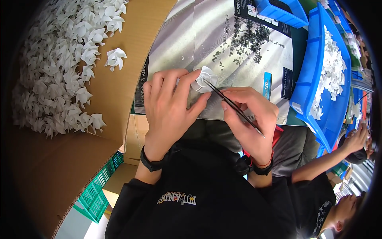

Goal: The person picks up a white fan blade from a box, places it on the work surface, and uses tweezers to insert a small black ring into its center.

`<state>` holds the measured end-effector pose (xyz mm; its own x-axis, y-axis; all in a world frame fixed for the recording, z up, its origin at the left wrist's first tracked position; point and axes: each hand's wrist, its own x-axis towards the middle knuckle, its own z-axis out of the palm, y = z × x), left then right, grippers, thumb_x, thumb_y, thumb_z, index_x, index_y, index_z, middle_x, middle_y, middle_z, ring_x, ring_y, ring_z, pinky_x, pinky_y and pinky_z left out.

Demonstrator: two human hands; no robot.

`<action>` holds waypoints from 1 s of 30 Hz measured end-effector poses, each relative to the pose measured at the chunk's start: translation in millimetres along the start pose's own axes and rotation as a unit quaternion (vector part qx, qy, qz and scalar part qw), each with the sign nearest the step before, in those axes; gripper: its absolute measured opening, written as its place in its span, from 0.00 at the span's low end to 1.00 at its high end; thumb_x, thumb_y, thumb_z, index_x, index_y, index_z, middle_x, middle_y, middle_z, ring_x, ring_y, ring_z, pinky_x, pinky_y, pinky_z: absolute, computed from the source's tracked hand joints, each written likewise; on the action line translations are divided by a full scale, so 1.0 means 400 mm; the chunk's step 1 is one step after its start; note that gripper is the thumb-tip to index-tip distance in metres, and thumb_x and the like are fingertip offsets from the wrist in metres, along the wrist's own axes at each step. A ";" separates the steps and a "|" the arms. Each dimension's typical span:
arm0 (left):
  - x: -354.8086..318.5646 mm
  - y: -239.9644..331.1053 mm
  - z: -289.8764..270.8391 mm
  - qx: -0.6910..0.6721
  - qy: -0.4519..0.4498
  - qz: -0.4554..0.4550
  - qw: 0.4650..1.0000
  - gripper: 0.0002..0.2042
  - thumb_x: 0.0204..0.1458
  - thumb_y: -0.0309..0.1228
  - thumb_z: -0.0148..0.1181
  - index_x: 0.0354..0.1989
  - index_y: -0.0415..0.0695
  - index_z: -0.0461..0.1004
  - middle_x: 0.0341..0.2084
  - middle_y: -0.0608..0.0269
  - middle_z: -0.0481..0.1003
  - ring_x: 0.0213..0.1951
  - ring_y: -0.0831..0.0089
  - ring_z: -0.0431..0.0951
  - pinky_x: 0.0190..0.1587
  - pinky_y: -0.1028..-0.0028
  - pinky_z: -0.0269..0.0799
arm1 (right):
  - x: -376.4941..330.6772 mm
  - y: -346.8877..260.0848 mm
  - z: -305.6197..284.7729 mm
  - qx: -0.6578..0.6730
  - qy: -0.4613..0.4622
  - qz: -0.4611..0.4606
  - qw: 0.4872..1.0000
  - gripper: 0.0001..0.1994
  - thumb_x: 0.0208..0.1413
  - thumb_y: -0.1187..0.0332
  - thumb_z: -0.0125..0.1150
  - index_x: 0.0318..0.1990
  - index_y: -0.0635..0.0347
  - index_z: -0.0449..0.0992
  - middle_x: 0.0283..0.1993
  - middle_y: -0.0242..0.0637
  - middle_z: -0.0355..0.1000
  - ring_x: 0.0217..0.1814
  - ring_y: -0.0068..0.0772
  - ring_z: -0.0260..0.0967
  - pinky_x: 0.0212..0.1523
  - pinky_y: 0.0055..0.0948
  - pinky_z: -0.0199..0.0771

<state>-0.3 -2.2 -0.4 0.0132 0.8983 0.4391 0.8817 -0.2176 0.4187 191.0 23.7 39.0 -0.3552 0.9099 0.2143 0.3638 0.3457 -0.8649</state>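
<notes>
My left hand [169, 101] pinches a small white bladed fan wheel [209, 74] by its edge, between thumb and forefinger, over the printed sheet. In my right hand [254, 115] is a pair of dark tweezers [232, 104], slanting up to the left. Their tips meet the middle of the wheel; whether they grip anything there is too small to tell. Beyond both hands, many tiny dark rings [248, 38] lie scattered and heaped on the printed sheet [179, 44].
On the left, a cardboard box [135, 44] holds a big pile of white fan wheels [59, 75], with one wheel [115, 59] lying apart. At right stands a blue tray [304, 85] of white parts; another blue bin [284, 14] is at the back. A co-worker's arm [318, 165] reaches in at right.
</notes>
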 end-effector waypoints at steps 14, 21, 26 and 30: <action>0.000 -0.004 -0.008 -0.008 -0.012 0.000 1.000 0.27 0.41 0.36 0.77 0.52 0.48 0.77 0.44 0.67 0.75 0.45 0.65 0.73 0.43 0.65 0.61 | -0.014 -0.007 0.008 0.018 0.034 0.048 0.998 0.10 0.50 0.83 0.68 0.40 0.71 0.80 0.38 0.40 0.81 0.38 0.25 0.78 0.41 0.23 0.75; -0.013 -0.005 -0.061 -0.089 -0.019 -0.015 0.996 0.33 0.41 0.35 0.78 0.59 0.45 0.74 0.50 0.56 0.72 0.50 0.57 0.73 0.53 0.63 0.65 | -0.059 -0.031 -0.121 -0.003 0.263 0.005 0.965 0.08 0.56 0.81 0.68 0.43 0.69 0.80 0.42 0.45 0.82 0.40 0.29 0.79 0.42 0.26 0.77; -0.057 -0.031 -0.069 -0.079 -0.028 -0.082 0.993 0.26 0.43 0.28 0.76 0.54 0.44 0.77 0.51 0.54 0.73 0.49 0.55 0.74 0.55 0.64 0.67 | -0.062 -0.039 -0.234 -0.174 0.478 0.048 0.860 0.07 0.57 0.80 0.67 0.43 0.69 0.79 0.44 0.49 0.81 0.43 0.31 0.78 0.47 0.28 0.76; -0.044 -0.013 -0.049 -0.073 -0.037 -0.055 0.995 0.23 0.43 0.28 0.76 0.51 0.46 0.79 0.48 0.59 0.75 0.47 0.59 0.76 0.51 0.64 0.67 | -0.082 -0.010 -0.148 -0.014 0.370 -0.068 0.927 0.09 0.55 0.82 0.67 0.43 0.70 0.79 0.42 0.45 0.80 0.38 0.30 0.77 0.42 0.26 0.76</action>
<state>-14.5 -24.4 5.3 -0.0405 0.9445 0.3259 0.8020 -0.1638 0.5744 252.2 5.9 62.2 0.2841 0.7624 0.5814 0.3845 0.4649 -0.7975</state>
